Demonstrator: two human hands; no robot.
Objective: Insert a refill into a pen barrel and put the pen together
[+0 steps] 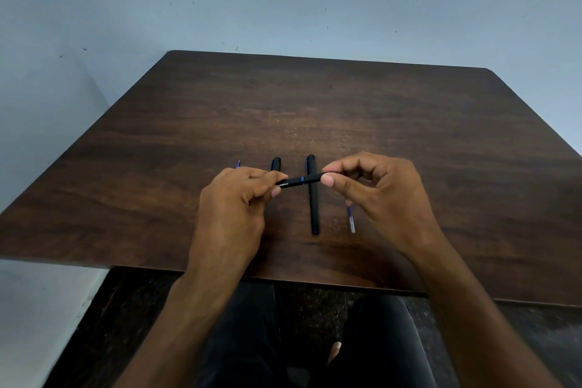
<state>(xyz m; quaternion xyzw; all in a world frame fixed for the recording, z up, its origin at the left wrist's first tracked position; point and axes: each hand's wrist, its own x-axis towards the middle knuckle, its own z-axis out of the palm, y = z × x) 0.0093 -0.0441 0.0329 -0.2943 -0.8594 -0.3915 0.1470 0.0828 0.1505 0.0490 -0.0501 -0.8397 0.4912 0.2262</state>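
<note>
2 hands hold 1 black pen point(299, 181) above a dark wooden table point(409, 135), just in front of the person. The pen's long axis runs nearly left to right across the view, its right end tilted slightly up and away; a narrow blue band rings the barrel right of the middle, and pale lettering shows near the left end. The left hand point(234, 208) has its fingers curled round the pen's left end, thumb and forefinger pinching the barrel. The right hand point(374, 192) pinches the right end between thumb and forefinger, the other fingers loosely curled; whether that end carries a tip or a cap cannot be told. Beneath the held pen, a second black pen point(313, 198) lies on the table, long axis running away from the viewer, crossing under it. A short black cap point(276, 164) lies left of this, partly hidden by the left hand. A thin blue refill point(350, 219) lies beside the right hand, and a blue tip point(238, 163) shows beyond the left knuckles.
</note>
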